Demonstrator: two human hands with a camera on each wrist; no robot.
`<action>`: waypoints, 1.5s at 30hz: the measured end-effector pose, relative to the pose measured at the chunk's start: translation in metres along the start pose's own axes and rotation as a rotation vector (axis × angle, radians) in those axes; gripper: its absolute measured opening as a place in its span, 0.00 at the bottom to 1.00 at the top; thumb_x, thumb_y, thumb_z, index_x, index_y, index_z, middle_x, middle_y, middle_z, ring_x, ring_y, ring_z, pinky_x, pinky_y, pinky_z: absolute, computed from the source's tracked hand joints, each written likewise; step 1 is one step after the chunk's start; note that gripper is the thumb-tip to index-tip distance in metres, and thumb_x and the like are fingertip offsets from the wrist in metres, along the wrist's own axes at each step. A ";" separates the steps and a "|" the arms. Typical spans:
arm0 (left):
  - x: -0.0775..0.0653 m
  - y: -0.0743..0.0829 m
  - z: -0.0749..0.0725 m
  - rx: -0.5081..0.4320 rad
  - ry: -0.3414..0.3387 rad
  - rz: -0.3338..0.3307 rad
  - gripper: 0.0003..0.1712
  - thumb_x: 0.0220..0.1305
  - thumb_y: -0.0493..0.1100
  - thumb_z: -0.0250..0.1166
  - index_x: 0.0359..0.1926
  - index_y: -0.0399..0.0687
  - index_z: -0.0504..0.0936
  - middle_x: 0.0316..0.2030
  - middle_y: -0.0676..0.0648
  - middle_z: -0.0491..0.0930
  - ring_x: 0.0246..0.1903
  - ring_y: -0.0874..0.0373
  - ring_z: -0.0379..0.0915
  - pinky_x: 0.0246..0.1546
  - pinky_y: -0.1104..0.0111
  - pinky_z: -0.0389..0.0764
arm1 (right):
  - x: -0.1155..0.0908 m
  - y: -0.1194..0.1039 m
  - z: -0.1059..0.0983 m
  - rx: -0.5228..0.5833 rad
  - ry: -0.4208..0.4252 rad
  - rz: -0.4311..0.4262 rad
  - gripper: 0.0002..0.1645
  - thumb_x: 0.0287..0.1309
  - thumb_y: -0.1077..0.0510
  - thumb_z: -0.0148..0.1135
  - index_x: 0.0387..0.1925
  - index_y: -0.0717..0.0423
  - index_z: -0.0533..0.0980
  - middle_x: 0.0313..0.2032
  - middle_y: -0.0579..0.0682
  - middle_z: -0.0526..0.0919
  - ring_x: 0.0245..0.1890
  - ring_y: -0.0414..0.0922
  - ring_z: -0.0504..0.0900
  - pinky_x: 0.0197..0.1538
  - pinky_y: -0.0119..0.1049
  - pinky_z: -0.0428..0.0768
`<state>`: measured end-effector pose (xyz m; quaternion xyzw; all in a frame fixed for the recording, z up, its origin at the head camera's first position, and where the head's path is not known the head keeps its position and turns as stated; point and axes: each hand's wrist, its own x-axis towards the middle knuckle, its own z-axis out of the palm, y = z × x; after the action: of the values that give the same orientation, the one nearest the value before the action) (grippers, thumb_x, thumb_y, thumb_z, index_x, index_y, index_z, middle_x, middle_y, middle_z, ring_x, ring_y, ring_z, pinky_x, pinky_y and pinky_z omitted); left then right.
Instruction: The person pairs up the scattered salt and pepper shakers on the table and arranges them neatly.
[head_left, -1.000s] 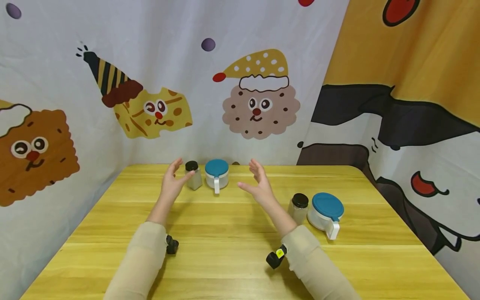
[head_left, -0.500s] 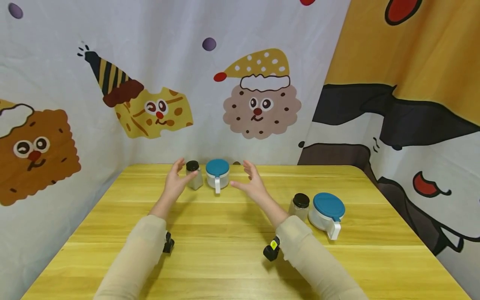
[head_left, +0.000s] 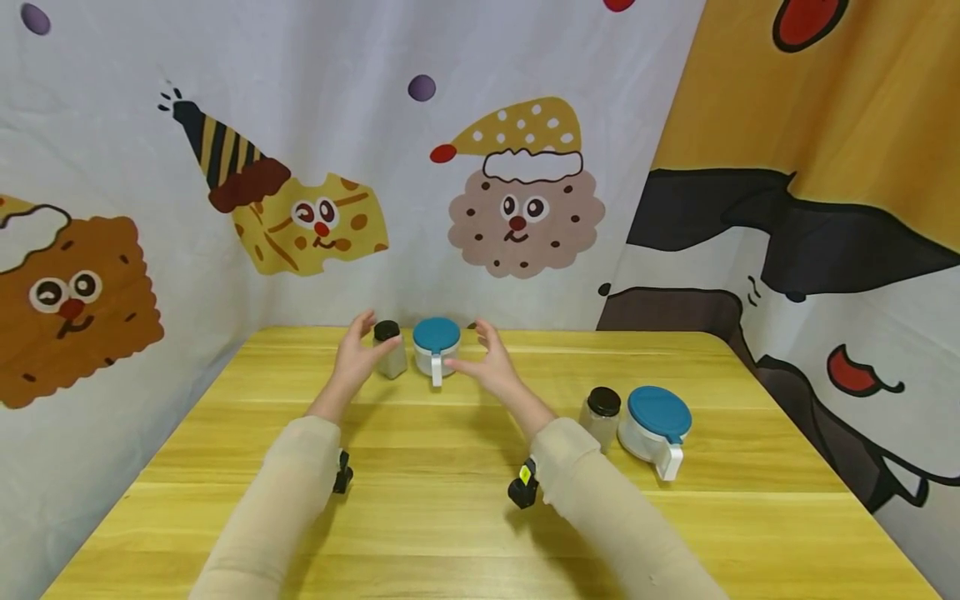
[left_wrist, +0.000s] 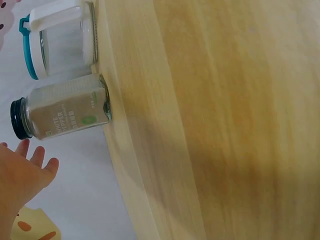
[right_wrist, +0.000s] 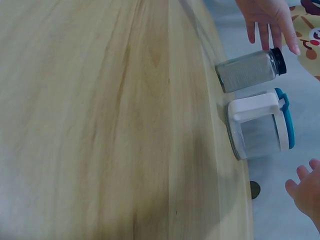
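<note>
At the back of the table stand a white pepper jar (head_left: 393,360) with a black lid and, just right of it, a clear pot with a blue lid (head_left: 437,335) and a white handle. My left hand (head_left: 356,352) is raised beside the jar, thumb and fingers spread wide, holding nothing. In the left wrist view, the left fingertips (left_wrist: 37,156) are close to the black lid (left_wrist: 20,119). My right hand (head_left: 491,362) hovers right of the pot, fingers apart and holding nothing. Its thumb overlaps the pot's edge near the handle in the head view.
A second black-lidded jar (head_left: 602,417) and a second blue-lidded pot (head_left: 654,425) stand side by side at the right, near my right forearm. Behind the wooden table (head_left: 420,517) hangs a curtain (head_left: 405,250) printed with cartoon food.
My right hand has moved left, up to the back pot. My left hand has shifted only slightly, staying beside the jar. The jars and pots have stayed in place.
</note>
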<state>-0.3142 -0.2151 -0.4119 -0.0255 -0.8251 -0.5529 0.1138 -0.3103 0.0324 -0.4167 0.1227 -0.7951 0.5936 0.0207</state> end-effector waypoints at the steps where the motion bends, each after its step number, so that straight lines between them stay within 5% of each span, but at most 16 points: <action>1: 0.001 0.000 0.000 -0.001 0.004 -0.003 0.49 0.59 0.53 0.69 0.74 0.46 0.52 0.69 0.39 0.57 0.69 0.45 0.50 0.64 0.51 0.59 | 0.001 0.000 0.001 0.000 0.002 0.005 0.56 0.50 0.54 0.74 0.73 0.50 0.51 0.70 0.56 0.57 0.68 0.54 0.56 0.64 0.54 0.61; 13: 0.011 -0.002 0.009 -0.057 0.038 -0.027 0.45 0.60 0.47 0.69 0.72 0.43 0.56 0.67 0.39 0.62 0.67 0.45 0.52 0.64 0.53 0.58 | 0.014 0.013 0.013 0.037 0.037 0.080 0.58 0.48 0.50 0.75 0.73 0.53 0.51 0.70 0.58 0.56 0.68 0.58 0.56 0.63 0.55 0.62; 27: 0.012 -0.012 0.020 -0.140 0.105 -0.084 0.44 0.59 0.45 0.70 0.71 0.42 0.59 0.69 0.38 0.57 0.68 0.43 0.50 0.65 0.55 0.57 | 0.018 0.016 0.029 -0.001 0.015 0.127 0.63 0.48 0.47 0.75 0.75 0.47 0.44 0.72 0.54 0.50 0.69 0.57 0.54 0.62 0.55 0.64; 45: 0.010 -0.016 0.024 -0.227 0.188 -0.106 0.35 0.59 0.44 0.70 0.66 0.40 0.69 0.62 0.37 0.68 0.60 0.43 0.60 0.59 0.54 0.65 | 0.022 0.021 0.045 0.037 0.028 0.128 0.64 0.47 0.47 0.76 0.75 0.48 0.44 0.72 0.55 0.52 0.69 0.58 0.53 0.64 0.55 0.59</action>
<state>-0.3302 -0.2004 -0.4327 0.0572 -0.7432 -0.6477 0.1574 -0.3314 -0.0089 -0.4453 0.0635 -0.7899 0.6099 -0.0084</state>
